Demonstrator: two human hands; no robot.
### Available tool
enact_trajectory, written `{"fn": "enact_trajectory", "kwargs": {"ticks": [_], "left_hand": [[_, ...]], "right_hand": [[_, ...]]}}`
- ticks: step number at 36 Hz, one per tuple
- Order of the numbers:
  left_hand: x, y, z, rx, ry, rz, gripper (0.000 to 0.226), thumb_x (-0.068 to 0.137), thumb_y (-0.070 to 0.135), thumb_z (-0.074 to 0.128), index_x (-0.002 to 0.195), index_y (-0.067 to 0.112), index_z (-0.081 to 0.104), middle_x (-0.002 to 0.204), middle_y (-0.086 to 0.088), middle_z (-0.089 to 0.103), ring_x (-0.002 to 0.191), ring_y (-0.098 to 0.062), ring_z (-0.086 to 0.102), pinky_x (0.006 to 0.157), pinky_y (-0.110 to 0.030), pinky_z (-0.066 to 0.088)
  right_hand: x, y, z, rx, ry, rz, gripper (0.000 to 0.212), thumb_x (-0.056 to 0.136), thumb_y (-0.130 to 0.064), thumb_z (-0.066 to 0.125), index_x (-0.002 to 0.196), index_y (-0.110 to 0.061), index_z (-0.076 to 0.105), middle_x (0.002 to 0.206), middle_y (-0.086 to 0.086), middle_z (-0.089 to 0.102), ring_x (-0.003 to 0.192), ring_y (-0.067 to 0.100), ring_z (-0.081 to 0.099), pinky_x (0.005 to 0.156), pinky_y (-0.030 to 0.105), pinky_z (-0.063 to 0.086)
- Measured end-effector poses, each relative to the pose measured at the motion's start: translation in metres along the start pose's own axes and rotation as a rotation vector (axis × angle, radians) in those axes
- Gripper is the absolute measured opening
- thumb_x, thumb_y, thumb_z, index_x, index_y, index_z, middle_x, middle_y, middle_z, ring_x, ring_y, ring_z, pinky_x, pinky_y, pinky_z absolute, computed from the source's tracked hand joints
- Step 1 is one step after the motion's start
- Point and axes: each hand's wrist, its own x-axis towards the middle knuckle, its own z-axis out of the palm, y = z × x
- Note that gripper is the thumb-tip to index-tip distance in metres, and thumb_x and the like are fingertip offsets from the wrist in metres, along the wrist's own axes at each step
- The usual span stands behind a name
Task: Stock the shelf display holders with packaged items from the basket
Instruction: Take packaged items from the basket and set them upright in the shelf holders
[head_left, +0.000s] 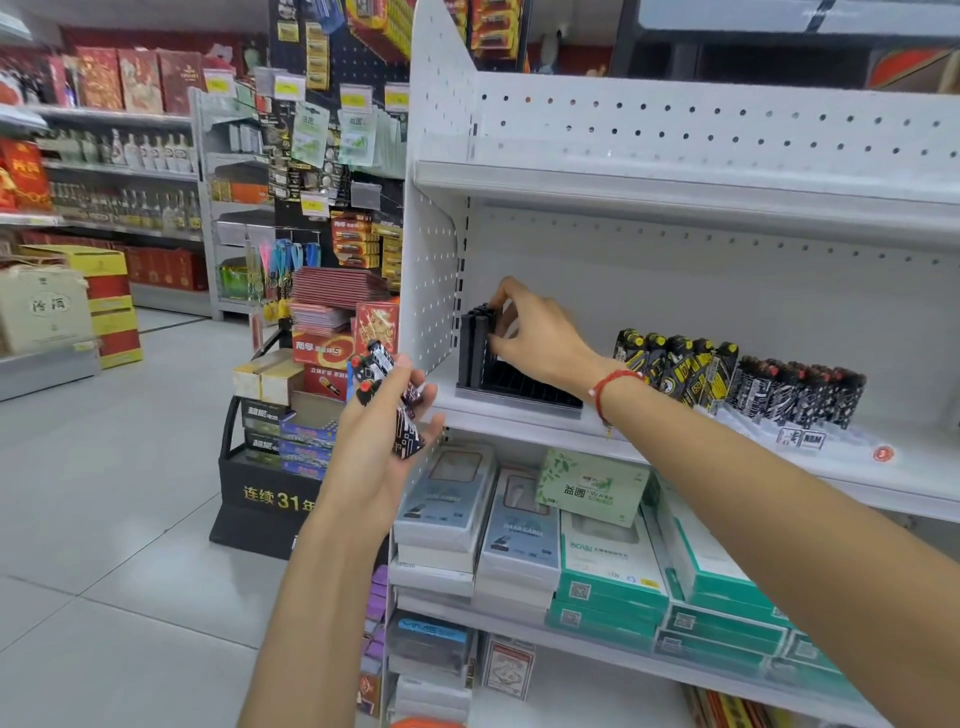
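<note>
Head view: your right hand (540, 338) is up at the black holder (511, 382) on the white shelf (675, 441), fingers (501, 301) pinching the top of a dark item standing at the holder's left end. Can't tell exactly what that item is. Your left hand (384, 441) sits lower and nearer, just left of the shelf edge, fingers curled round a small bunch of black patterned packs (387, 384) with red caps. Further right on the same shelf, two more holders are filled: yellow-black packs (675, 364) and then black-white ones (800, 395). Boxed cables (519, 525) are stacked on the shelf below.
</note>
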Motion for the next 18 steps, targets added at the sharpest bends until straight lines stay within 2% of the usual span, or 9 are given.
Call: {"fn": "enact_trajectory", "kwargs": {"ticks": [5, 10, 14, 16, 18], "left_hand": [[-0.001, 0.002, 0.003, -0.012, -0.009, 0.037, 0.011, 0.093, 0.03, 0.058, 0.093, 0.019, 0.059, 0.082, 0.007, 0.062, 0.081, -0.006, 0.063, 0.062, -0.021, 0.054], [-0.006, 0.004, 0.008, 0.044, 0.003, 0.063, 0.012, 0.093, 0.03, 0.058, 0.096, 0.019, 0.059, 0.084, 0.007, 0.064, 0.082, -0.005, 0.064, 0.06, -0.019, 0.054], [-0.008, 0.005, 0.012, 0.133, -0.033, 0.08, 0.013, 0.092, 0.029, 0.058, 0.099, 0.019, 0.061, 0.091, 0.005, 0.067, 0.088, -0.007, 0.066, 0.068, -0.024, 0.058], [-0.01, 0.005, 0.012, 0.273, -0.084, 0.098, 0.016, 0.093, 0.029, 0.057, 0.106, 0.021, 0.062, 0.098, 0.004, 0.07, 0.092, -0.008, 0.068, 0.072, -0.025, 0.059], [-0.013, 0.004, 0.013, 0.417, -0.173, 0.096, 0.02, 0.094, 0.028, 0.056, 0.112, 0.022, 0.061, 0.098, 0.005, 0.072, 0.09, -0.007, 0.069, 0.07, -0.024, 0.059]], "right_hand": [[-0.005, -0.003, 0.004, 0.03, -0.019, 0.007, 0.035, 0.084, -0.014, 0.059, 0.114, -0.01, 0.043, 0.097, 0.012, 0.065, 0.084, 0.033, 0.06, 0.071, 0.037, 0.048], [-0.011, -0.005, 0.002, 0.073, -0.032, 0.066, 0.041, 0.083, -0.014, 0.061, 0.121, -0.013, 0.044, 0.1, 0.01, 0.065, 0.088, 0.032, 0.062, 0.078, 0.043, 0.051], [-0.023, -0.007, -0.006, 0.072, 0.106, 0.11, 0.049, 0.085, -0.015, 0.059, 0.13, -0.017, 0.039, 0.106, 0.001, 0.06, 0.092, 0.024, 0.062, 0.079, 0.041, 0.052], [-0.036, -0.017, -0.017, 0.199, 0.206, 0.128, 0.039, 0.088, -0.019, 0.058, 0.125, -0.019, 0.046, 0.096, -0.007, 0.06, 0.091, 0.017, 0.062, 0.081, 0.038, 0.051], [-0.052, -0.03, -0.03, 0.407, 0.167, 0.132, 0.024, 0.091, -0.022, 0.058, 0.115, -0.018, 0.058, 0.09, -0.011, 0.061, 0.091, 0.011, 0.061, 0.087, 0.037, 0.052]]}}
